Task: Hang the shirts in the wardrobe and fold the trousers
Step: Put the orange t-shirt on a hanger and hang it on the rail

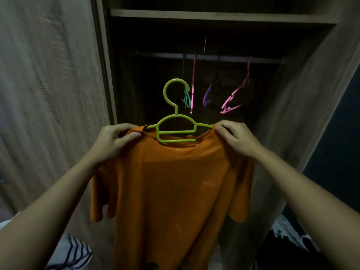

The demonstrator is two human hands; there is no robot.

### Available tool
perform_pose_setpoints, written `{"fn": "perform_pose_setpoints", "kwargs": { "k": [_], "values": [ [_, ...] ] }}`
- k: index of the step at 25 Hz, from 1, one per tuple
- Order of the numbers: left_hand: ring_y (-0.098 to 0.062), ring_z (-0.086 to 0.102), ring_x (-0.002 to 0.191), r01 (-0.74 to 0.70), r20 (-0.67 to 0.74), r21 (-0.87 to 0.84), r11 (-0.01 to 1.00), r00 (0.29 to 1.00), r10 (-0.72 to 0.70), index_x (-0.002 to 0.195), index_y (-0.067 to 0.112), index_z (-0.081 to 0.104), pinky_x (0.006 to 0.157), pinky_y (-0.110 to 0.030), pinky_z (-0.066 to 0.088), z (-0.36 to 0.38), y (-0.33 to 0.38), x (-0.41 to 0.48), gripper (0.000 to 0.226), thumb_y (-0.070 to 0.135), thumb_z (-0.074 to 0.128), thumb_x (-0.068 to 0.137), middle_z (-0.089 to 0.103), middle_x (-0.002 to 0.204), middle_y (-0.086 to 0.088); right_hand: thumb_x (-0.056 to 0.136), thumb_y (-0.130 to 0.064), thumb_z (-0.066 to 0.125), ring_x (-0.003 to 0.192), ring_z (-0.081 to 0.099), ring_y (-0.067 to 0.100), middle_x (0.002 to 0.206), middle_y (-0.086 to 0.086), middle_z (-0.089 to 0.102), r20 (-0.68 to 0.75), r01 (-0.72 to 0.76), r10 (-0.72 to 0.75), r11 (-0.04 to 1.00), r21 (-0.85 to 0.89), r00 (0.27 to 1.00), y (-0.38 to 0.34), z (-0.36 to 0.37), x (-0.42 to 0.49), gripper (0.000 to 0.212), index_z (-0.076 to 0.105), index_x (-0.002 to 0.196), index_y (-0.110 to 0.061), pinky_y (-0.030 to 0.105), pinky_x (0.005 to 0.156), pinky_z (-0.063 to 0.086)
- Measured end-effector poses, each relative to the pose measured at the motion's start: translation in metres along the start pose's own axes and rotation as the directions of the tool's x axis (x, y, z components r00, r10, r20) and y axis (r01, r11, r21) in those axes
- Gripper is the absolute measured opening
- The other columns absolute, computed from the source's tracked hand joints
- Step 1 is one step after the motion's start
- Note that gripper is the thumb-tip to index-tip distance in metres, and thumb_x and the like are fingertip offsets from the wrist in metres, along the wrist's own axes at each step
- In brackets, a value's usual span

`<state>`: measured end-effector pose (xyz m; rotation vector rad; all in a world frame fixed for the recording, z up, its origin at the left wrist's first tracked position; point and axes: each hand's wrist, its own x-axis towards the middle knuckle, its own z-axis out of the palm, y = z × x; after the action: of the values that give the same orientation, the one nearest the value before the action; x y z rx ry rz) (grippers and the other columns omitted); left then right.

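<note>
An orange T-shirt (175, 188) hangs in front of me on a light green plastic hanger (176, 121) whose arms run through the neck opening. My left hand (115, 139) pinches the shirt's left shoulder over the hanger arm. My right hand (233, 137) pinches the right shoulder the same way. The hanger's hook points up, below the wardrobe rail (210, 56) and in front of the dark open wardrobe.
Several empty hangers, pink (236, 96), purple (208, 96) and teal (186, 99), hang from the rail. A wooden shelf (214, 15) spans the wardrobe above. An open wooden door (48, 84) stands at the left. Striped cloth (72, 252) lies at lower left, patterned clothes (288, 230) at lower right.
</note>
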<state>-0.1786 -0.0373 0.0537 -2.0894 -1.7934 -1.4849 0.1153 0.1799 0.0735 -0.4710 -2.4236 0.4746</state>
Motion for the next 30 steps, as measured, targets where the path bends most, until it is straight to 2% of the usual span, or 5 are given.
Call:
{"fn": "perform_pose_setpoints", "kwargs": {
  "k": [4,9,13,25,30],
  "values": [
    [-0.004,0.063,0.097,0.013,-0.011,-0.037,0.999,1.0,-0.013,0.104,0.048,0.064,0.078,-0.015,0.053,-0.004,-0.007,-0.003,0.032,0.066,0.051,0.081,0.065,0.105,0.021,0.097,-0.037,0.041,0.094,0.061,0.006,0.096,-0.008,0.064,-0.085,-0.022,0.03,0.996,0.091,0.996,-0.005,-0.003,-0.002,0.024,0.061,0.108,-0.029,0.025,0.081,0.048],
    [-0.001,0.063,0.1,0.109,0.095,-0.038,0.993,0.99,-0.105,0.107,0.041,0.063,0.081,-0.014,0.052,-0.007,-0.006,0.001,0.045,0.072,0.049,0.078,0.065,0.106,0.024,0.098,-0.043,0.034,0.074,0.056,0.002,0.074,-0.012,0.056,-0.017,-0.068,0.066,0.976,-0.206,0.998,-0.007,0.006,0.0,0.022,0.053,0.099,-0.032,0.028,0.069,0.041],
    [-0.001,0.061,0.097,0.233,0.088,0.031,0.972,0.968,-0.235,0.105,0.039,0.06,0.076,-0.017,0.051,-0.018,-0.016,0.0,0.018,0.045,0.053,0.09,0.063,0.103,0.02,0.099,-0.039,0.034,0.068,0.057,0.007,0.065,-0.009,0.052,-0.131,-0.113,0.093,0.981,-0.158,0.987,0.003,0.01,-0.001,0.021,0.051,0.092,-0.029,0.031,0.071,0.044],
    [0.001,0.055,0.065,0.313,-0.1,-0.058,0.948,0.943,-0.317,0.087,0.025,0.054,0.064,-0.025,0.043,0.0,-0.011,-0.009,0.019,0.029,0.04,0.099,0.055,0.082,-0.001,0.094,-0.041,0.045,0.096,0.058,0.007,0.096,-0.012,0.061,-0.111,-0.064,0.059,0.997,-0.046,0.992,-0.003,-0.009,0.01,0.02,0.059,0.106,-0.033,0.036,0.087,0.048],
    [-0.007,0.058,0.084,0.326,-0.104,-0.08,0.942,0.937,-0.333,0.095,0.032,0.057,0.069,-0.025,0.045,-0.001,-0.012,-0.008,0.016,0.028,0.042,0.099,0.058,0.094,0.002,0.098,-0.042,0.037,0.093,0.057,0.015,0.092,-0.007,0.06,-0.186,-0.172,0.148,0.978,-0.119,0.971,-0.005,-0.004,0.012,0.029,0.059,0.107,-0.025,0.037,0.087,0.043]
  ]
}}
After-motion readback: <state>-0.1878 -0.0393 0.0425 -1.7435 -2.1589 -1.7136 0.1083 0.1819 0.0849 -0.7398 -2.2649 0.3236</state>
